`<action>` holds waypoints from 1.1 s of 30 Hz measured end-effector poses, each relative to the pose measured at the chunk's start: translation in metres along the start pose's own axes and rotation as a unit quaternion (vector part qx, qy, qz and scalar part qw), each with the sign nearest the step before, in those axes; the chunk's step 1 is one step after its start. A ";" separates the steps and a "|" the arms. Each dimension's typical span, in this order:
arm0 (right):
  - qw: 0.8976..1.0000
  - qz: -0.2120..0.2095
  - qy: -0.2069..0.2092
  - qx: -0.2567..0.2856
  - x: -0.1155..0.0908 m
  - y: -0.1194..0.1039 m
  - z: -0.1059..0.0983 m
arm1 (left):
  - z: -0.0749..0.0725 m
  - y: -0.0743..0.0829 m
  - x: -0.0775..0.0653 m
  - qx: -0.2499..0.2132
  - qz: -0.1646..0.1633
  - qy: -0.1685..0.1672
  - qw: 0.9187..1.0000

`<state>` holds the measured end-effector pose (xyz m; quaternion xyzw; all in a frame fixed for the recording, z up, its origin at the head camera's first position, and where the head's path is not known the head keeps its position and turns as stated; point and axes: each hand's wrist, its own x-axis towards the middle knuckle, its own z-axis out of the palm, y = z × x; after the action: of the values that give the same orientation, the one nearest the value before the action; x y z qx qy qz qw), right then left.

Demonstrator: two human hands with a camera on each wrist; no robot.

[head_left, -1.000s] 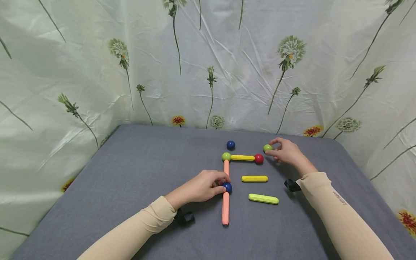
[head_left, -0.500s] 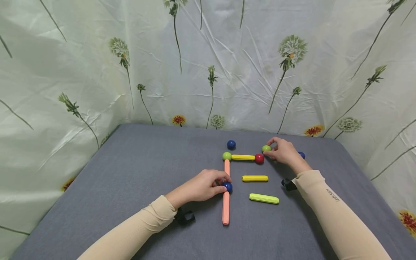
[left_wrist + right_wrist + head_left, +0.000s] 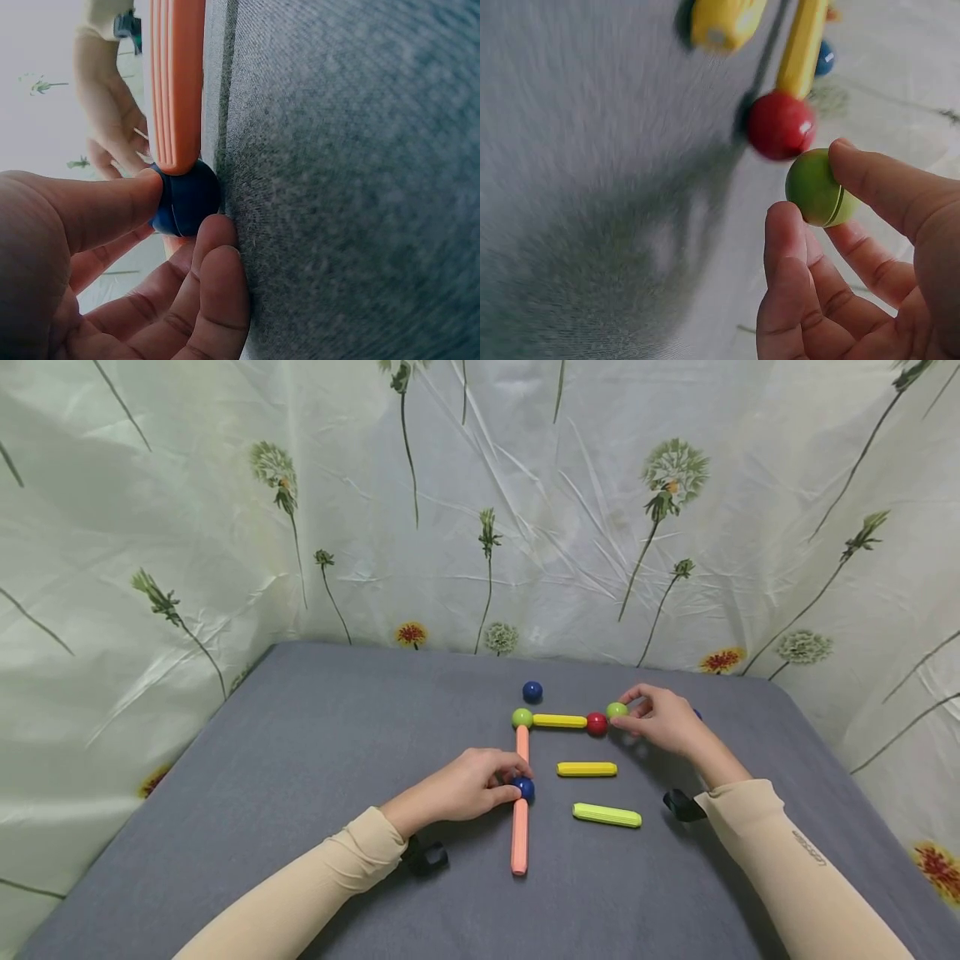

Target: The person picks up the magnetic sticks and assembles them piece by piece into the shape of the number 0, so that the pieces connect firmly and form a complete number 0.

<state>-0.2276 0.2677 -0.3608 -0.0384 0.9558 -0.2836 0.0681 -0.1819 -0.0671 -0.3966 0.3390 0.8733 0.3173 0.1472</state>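
Observation:
My left hand (image 3: 468,785) pinches a dark blue ball (image 3: 187,199) between thumb and fingers. An orange-pink rod (image 3: 520,839) meets this ball on the near side, and another pink rod (image 3: 522,741) runs from it to a green ball (image 3: 522,718). From that green ball a yellow rod (image 3: 560,721) leads right to a red ball (image 3: 597,723). Right beside the red ball, my right hand (image 3: 663,722) pinches a second green ball (image 3: 817,187). Whether the two balls touch, I cannot tell.
A loose yellow rod (image 3: 587,769) and a lime-green rod (image 3: 607,815) lie right of the pink rods on the grey tabletop (image 3: 337,710). One blue ball (image 3: 532,692) rests behind the joined pieces. Another blue ball (image 3: 697,714) is mostly hidden behind my right hand.
My right hand has brought its green ball slightly nearer to me, beside the red ball. My left hand keeps its hold on the blue ball, and the joined pieces stay in place.

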 end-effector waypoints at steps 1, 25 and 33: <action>1.000 -0.006 -0.001 0.004 -0.005 -0.002 0.000 | 0.000 0.000 0.000 0.000 -0.001 0.000 1.000; 0.992 -0.054 -0.067 0.089 -0.111 -0.042 0.049 | 0.000 -0.003 0.001 -0.005 0.001 0.003 1.000; 0.975 -0.087 -0.147 0.139 -0.133 -0.051 0.073 | 0.000 -0.002 0.001 -0.006 -0.002 0.004 1.000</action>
<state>-0.0832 0.2011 -0.3791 -0.1530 0.8794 -0.4098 0.1877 -0.1839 -0.0679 -0.3977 0.3352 0.8727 0.3237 0.1460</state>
